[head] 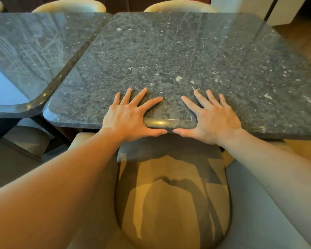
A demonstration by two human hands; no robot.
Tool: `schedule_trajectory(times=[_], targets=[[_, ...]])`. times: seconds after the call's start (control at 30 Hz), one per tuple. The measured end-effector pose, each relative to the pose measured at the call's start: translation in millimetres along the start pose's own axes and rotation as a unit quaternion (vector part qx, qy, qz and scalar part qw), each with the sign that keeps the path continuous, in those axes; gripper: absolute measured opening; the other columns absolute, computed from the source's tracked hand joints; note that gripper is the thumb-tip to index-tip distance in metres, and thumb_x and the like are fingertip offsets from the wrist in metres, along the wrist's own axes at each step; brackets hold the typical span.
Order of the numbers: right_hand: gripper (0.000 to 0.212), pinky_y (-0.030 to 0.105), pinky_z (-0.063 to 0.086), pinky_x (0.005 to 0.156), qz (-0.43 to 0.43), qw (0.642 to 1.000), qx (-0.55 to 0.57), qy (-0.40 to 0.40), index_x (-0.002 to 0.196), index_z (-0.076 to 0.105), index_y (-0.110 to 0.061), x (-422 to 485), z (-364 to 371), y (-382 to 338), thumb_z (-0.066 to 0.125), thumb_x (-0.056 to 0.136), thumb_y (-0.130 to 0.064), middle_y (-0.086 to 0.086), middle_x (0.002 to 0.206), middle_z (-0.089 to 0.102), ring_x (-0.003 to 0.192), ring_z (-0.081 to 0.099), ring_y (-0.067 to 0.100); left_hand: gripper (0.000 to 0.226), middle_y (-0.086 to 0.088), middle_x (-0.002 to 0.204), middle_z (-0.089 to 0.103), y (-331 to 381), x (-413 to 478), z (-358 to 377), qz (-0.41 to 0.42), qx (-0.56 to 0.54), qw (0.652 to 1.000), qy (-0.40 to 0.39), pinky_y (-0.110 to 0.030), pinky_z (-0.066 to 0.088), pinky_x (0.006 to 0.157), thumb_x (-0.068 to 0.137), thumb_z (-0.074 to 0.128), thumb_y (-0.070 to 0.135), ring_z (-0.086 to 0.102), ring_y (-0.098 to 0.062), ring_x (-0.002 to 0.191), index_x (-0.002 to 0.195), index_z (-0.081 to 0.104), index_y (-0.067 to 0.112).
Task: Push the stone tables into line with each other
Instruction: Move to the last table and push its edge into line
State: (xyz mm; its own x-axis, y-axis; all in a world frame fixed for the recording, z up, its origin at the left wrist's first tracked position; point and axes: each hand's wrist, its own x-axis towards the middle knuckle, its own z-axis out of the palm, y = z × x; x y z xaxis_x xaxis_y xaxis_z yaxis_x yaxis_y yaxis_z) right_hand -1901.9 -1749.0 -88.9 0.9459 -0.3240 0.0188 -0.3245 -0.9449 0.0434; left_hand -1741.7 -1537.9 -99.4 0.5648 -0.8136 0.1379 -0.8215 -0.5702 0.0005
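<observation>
Two dark speckled stone tables stand side by side. The right stone table (178, 54) fills the middle of the view, and its near edge sticks out closer to me than that of the left stone table (25, 51). A narrow gap runs between them. My left hand (131, 116) lies flat on the right table's near edge, fingers spread on top, thumb along the rim. My right hand (212, 115) rests the same way beside it, thumb tips almost meeting.
A padded chair (170, 203) stands directly under my arms, tucked against the right table. Two cream chair backs (70, 6) (179, 6) show beyond the far edges. Wooden floor (305, 38) lies to the right; dark table legs (0, 130) stand at lower left.
</observation>
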Motion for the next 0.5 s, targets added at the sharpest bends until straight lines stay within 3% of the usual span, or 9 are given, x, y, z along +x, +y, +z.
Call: schedule_trajectory(times=[0.23, 0.5], targets=[[0.132, 0.067, 0.013, 0.131, -0.001, 1.0, 0.0, -0.006, 0.165, 0.004, -0.042, 4, 1, 1, -0.004, 0.054, -0.111, 0.006, 0.178, 0.014, 0.165, 0.011, 0.041, 0.111, 0.007, 0.181, 0.01, 0, 4, -1, -0.001, 0.003, 1.0, -0.018, -0.064, 0.013, 0.133, 0.055, 0.006, 0.115, 0.012, -0.039, 0.167, 0.155, -0.005, 0.067], [0.13, 0.067, 0.015, 0.13, -0.008, 1.0, -0.006, -0.004, 0.165, 0.003, -0.041, 12, 0, 5, -0.006, 0.055, -0.109, 0.007, 0.178, 0.014, 0.164, 0.013, 0.042, 0.108, 0.008, 0.181, 0.012, -4, 13, -1, -0.003, 0.007, 1.0, -0.019, -0.063, 0.014, 0.133, 0.059, 0.015, 0.114, 0.012, -0.038, 0.168, 0.155, -0.003, 0.068]])
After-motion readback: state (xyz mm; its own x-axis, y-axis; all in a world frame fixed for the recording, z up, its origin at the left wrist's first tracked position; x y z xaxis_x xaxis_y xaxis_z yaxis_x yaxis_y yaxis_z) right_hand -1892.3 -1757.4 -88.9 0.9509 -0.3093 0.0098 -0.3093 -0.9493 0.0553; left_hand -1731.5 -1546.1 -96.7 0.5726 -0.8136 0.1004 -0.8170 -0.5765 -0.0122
